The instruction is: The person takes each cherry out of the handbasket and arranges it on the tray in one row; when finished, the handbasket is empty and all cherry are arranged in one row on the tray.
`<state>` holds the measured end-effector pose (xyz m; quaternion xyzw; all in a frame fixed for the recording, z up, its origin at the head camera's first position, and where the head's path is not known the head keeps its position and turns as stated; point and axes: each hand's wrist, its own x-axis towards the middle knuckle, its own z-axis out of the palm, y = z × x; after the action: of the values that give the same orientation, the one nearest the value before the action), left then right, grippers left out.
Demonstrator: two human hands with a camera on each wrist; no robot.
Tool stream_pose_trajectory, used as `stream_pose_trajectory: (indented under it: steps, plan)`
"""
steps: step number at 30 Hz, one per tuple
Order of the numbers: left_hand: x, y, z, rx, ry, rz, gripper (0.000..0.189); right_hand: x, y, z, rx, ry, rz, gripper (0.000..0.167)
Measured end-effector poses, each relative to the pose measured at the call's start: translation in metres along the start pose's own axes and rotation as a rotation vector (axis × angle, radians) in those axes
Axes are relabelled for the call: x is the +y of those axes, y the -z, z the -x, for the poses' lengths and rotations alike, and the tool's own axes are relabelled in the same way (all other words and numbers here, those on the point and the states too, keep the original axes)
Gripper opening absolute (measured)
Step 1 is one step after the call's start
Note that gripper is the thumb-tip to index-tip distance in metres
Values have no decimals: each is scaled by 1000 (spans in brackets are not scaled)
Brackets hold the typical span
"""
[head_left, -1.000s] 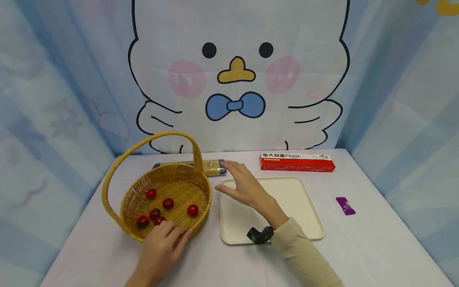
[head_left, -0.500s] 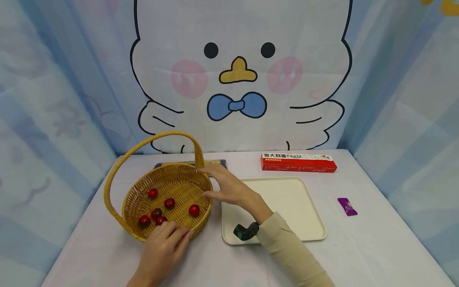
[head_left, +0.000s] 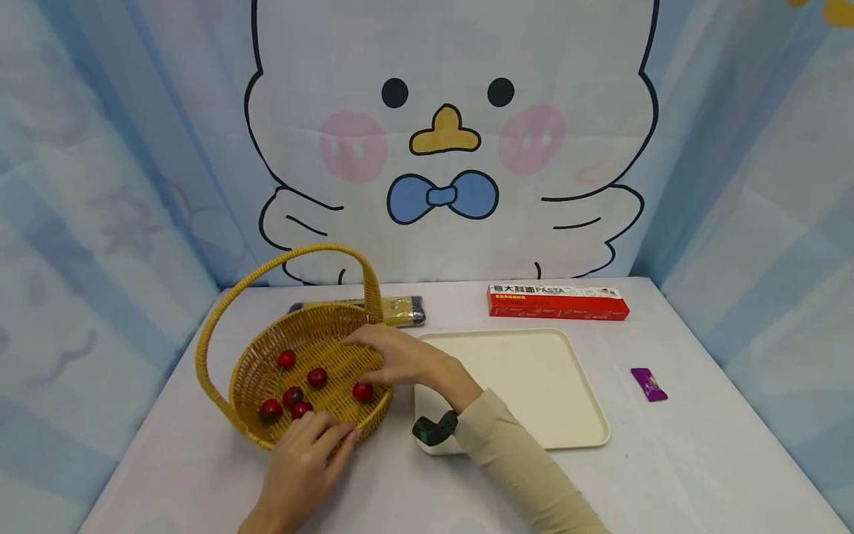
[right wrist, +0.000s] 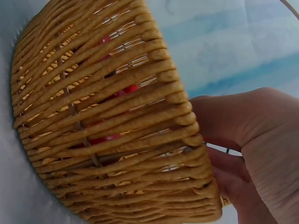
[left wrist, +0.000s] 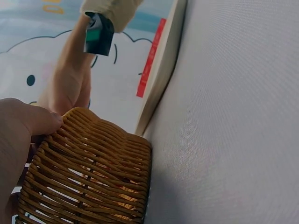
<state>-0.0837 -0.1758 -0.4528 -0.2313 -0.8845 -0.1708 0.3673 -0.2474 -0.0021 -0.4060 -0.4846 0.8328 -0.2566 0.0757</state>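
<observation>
A yellow-brown wicker basket [head_left: 243,371] with a tall arched handle stands on the left of the table. Several dark red cherries [head_left: 317,378] lie spread on its floor. My left hand [head_left: 303,467] grips the near rim; the left wrist view shows the thumb [left wrist: 44,120] outside the weave. Over the right rim reaches my right hand [head_left: 403,360], fingers apart and lightly bent. Its thumb is close to the rightmost cherry [head_left: 362,391]; whether they touch I cannot tell. In the right wrist view the basket wall [right wrist: 117,126] hides the fingertips.
A cream tray [head_left: 520,393] lies right of the basket, partly under my right forearm. Behind it is a red pasta box [head_left: 558,304]. A gold-and-dark packet [head_left: 403,311] lies behind the basket, and a small purple wrapped sweet [head_left: 649,384] at the right.
My right hand has moved left and down from above the tray's far left corner, over the rim into the basket. My left hand has kept its hold on the near rim.
</observation>
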Motion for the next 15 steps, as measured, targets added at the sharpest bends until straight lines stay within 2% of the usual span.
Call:
stream_pose_trajectory:
  steps: [8, 15]
  plan:
    - [-1, -1, 1, 3, 0, 3, 19, -5, -8, -12, -113, -36, 71, 53]
    - [-1, -1, 1, -12, 9, -1, 20, -11, -7, -18, -214, -71, 139, 44]
